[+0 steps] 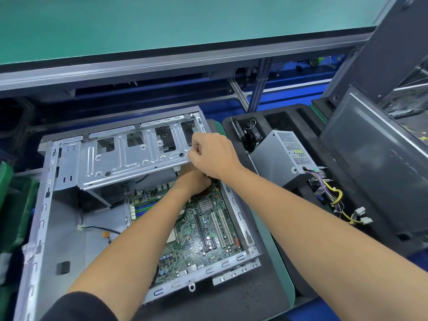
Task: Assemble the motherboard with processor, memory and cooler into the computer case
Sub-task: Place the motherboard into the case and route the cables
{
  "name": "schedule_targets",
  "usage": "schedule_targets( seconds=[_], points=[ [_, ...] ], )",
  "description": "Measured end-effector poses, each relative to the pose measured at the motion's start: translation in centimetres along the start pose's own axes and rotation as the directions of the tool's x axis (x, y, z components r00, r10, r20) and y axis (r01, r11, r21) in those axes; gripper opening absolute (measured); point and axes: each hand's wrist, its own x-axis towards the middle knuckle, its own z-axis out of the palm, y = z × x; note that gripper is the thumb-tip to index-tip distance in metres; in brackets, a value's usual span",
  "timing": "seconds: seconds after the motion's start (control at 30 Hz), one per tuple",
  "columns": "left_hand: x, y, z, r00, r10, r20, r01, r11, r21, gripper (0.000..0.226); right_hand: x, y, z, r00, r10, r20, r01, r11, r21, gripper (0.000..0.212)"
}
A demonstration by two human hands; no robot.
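The open grey computer case [44,205] lies on its side in the middle of the view. A green motherboard [196,235] sits inside it at the right, with its slots and a small heatsink showing. A hinged metal drive cage [129,156] stands raised over the far end of the case. My right hand [213,154] grips the right end of that cage with curled fingers. My left hand [193,181] reaches under the cage at the far edge of the motherboard; its fingers are hidden there.
A black foam tray [289,117] at the right holds a grey power supply [282,154] with loose coloured cables [340,200] and a small fan. A dark side panel [375,156] leans at the far right. Green bins [16,205] stand at the left.
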Motion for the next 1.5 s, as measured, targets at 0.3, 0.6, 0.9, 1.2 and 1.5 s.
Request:
schedule_targets(
  seconds=[0.3,0.6,0.9,1.2,1.5],
  points=[
    [0.2,-0.21,0.73,0.995,0.084,-0.057,-0.085,0.996,-0.003,0.02,0.0,0.06,0.11,1.0,-0.001,-0.007,0.001,1.0,0.003,0.011],
    [0.41,-0.33,0.64,0.987,0.11,-0.114,-0.108,0.994,0.021,0.014,0.09,0.1,0.23,1.0,0.004,-0.005,-0.004,1.0,0.001,0.011],
    [0.49,-0.74,0.71,0.991,0.108,-0.077,-0.108,0.994,-0.005,0.016,0.16,0.16,0.29,1.0,0.0,-0.014,0.0,1.0,0.0,0.012],
    [0.3,-0.33,0.65,0.987,0.149,-0.062,-0.146,0.988,0.046,0.018,0.12,0.08,0.24,1.0,0.002,-0.014,-0.003,1.0,-0.007,0.012],
    [0.22,-0.59,1.02,0.977,0.141,-0.161,-0.143,0.99,-0.004,0.017,-0.03,-0.14,0.1,1.0,-0.001,-0.015,0.001,1.0,-0.007,0.012]
  ],
)
